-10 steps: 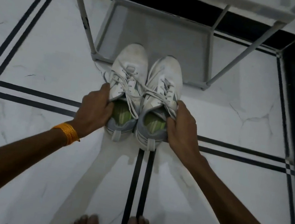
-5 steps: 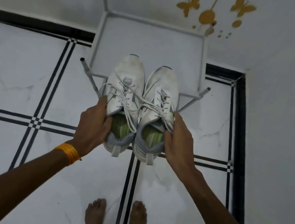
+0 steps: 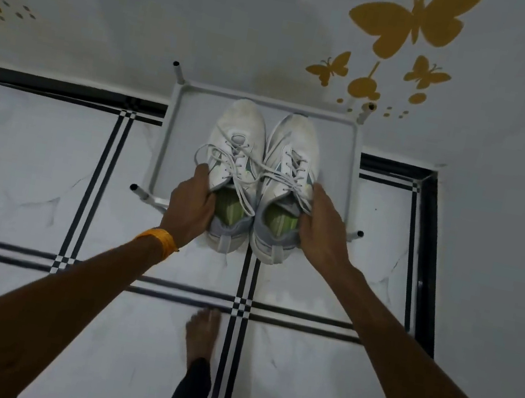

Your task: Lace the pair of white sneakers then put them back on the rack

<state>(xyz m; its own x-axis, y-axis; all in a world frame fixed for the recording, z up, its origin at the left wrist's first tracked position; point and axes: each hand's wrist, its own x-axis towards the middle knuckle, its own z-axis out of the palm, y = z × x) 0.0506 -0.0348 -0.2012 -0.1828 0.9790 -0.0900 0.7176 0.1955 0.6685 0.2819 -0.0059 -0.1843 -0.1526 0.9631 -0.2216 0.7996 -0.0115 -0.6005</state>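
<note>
Over the top shelf of the shoe rack, I see the pair of white sneakers carried side by side, toes toward the wall, heels overhanging the rack's front rail. I cannot tell whether the soles already rest on the shelf or hang just above it. The left sneaker is clamped at its outer flank by the left hand, the right sneaker by the right hand; both hands are closed on the shoes and press them together so the inner sides touch.

I judge these as light, soft-walled shoes: the uppers and grey heel collars should give under a squeeze, while the soles stay fairly stiff. Holding at the midfoot to heel sides, as now, looks sound; a firmer hold would be fingers hooked inside the collars over the green insoles. The laces are threaded through the eyelets, but their ends lie loose, one loop trailing off the left shoe's side, another crossing between the pair. Those floppy ends could catch on the rack's open corner posts.

I can read no brand name or writing; only grey-green side marks show. An orange wristband sits on the left wrist, and yellow butterfly decals dot the wall.
</note>
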